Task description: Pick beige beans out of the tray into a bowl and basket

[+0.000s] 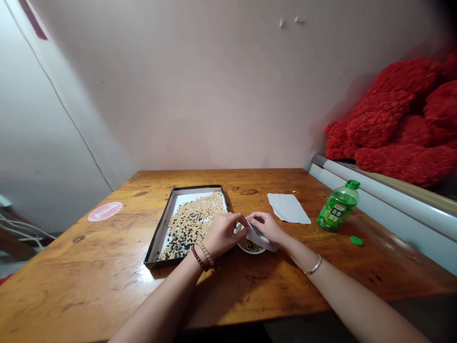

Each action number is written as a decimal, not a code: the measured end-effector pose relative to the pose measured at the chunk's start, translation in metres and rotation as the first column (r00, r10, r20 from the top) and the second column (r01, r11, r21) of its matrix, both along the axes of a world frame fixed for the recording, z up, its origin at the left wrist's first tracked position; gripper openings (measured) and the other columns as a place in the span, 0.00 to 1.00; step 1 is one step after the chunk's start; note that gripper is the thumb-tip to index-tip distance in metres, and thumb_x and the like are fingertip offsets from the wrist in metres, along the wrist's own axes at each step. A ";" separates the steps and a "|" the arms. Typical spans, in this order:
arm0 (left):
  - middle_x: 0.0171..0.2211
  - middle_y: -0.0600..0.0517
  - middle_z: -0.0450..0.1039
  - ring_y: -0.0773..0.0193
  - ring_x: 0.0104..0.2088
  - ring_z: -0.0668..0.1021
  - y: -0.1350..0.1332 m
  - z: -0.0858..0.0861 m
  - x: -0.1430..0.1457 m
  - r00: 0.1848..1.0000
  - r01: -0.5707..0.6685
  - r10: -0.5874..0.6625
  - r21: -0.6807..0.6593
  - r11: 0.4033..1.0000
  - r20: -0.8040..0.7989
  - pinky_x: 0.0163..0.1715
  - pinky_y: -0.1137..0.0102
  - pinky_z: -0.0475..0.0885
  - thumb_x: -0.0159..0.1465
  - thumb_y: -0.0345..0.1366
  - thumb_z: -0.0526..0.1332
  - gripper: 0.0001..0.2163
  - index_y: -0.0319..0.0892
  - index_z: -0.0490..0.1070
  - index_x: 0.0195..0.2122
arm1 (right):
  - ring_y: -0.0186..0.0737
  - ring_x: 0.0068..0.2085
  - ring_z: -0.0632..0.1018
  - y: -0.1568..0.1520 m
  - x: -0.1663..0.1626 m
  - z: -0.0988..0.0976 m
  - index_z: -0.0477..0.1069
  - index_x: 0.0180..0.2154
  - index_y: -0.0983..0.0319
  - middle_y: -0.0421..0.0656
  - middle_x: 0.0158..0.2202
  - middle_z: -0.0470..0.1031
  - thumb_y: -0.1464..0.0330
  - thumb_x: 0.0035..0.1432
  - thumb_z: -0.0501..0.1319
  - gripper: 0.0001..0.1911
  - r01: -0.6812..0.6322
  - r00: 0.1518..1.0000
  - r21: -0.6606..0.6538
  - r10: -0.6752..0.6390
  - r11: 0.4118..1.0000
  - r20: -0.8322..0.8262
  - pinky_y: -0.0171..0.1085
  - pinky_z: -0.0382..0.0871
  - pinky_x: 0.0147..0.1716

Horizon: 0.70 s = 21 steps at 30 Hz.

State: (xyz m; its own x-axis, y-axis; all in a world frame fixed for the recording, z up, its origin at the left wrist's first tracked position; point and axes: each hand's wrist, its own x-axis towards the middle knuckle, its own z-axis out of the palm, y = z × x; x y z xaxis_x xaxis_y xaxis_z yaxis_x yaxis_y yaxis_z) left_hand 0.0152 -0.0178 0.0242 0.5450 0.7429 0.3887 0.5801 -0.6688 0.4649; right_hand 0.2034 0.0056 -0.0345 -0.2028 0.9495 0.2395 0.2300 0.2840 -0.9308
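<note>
With my right hand (267, 226) I pinch a white paper (256, 237) over the bowl (253, 252); my left hand (224, 232) curls at its left edge, and I cannot tell whether those fingers grip it. Left of my fingers lies the box (158, 234) of beans (194, 215); to their right, 1 loose sheet (289, 208) and 1 green bottle (338, 208).

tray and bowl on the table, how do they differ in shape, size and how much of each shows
The tray is rectangular with dark edges; the bowl is round with a white rim. The tray is clearly larger than the bowl. Most of the tray shows, while the bowl is largely hidden by the hands and white paper. Both hold small pale and dark beans.
</note>
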 end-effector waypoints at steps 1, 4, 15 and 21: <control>0.29 0.53 0.72 0.67 0.31 0.72 -0.001 0.001 0.000 1.000 0.004 -0.004 0.000 1.000 0.003 0.32 0.74 0.64 0.60 0.38 0.59 0.06 0.42 0.73 0.34 | 0.39 0.33 0.73 0.000 0.000 0.000 0.72 0.30 0.63 0.43 0.29 0.75 0.53 0.55 0.58 0.19 0.009 1.000 0.002 -0.009 1.000 -0.009 0.37 0.66 0.37; 0.29 0.53 0.73 0.67 0.31 0.72 -0.001 0.001 0.000 0.999 0.034 -0.034 0.008 0.999 0.001 0.33 0.73 0.64 0.60 0.36 0.60 0.05 0.42 0.73 0.34 | 0.39 0.34 0.73 0.001 0.000 -0.001 0.71 0.30 0.62 0.42 0.30 0.74 0.52 0.55 0.58 0.19 0.031 0.999 -0.002 -0.031 1.000 -0.033 0.37 0.66 0.37; 0.29 0.54 0.72 0.68 0.31 0.72 -0.002 -0.002 0.000 0.999 0.037 -0.038 0.109 0.993 0.008 0.32 0.74 0.63 0.61 0.36 0.59 0.05 0.43 0.72 0.33 | 0.37 0.29 0.69 0.003 0.000 0.000 0.64 0.29 0.61 0.40 0.26 0.68 0.47 0.55 0.54 0.22 0.068 0.995 0.003 -0.068 0.998 -0.068 0.35 0.63 0.30; 0.31 0.54 0.74 0.68 0.30 0.73 0.001 -0.006 0.000 0.993 -0.026 0.037 0.100 0.995 -0.108 0.30 0.74 0.62 0.62 0.36 0.59 0.04 0.44 0.72 0.35 | 0.38 0.32 0.71 -0.002 0.000 0.005 0.68 0.30 0.62 0.41 0.28 0.71 0.50 0.56 0.56 0.21 0.022 0.999 0.000 -0.022 1.000 -0.045 0.36 0.65 0.34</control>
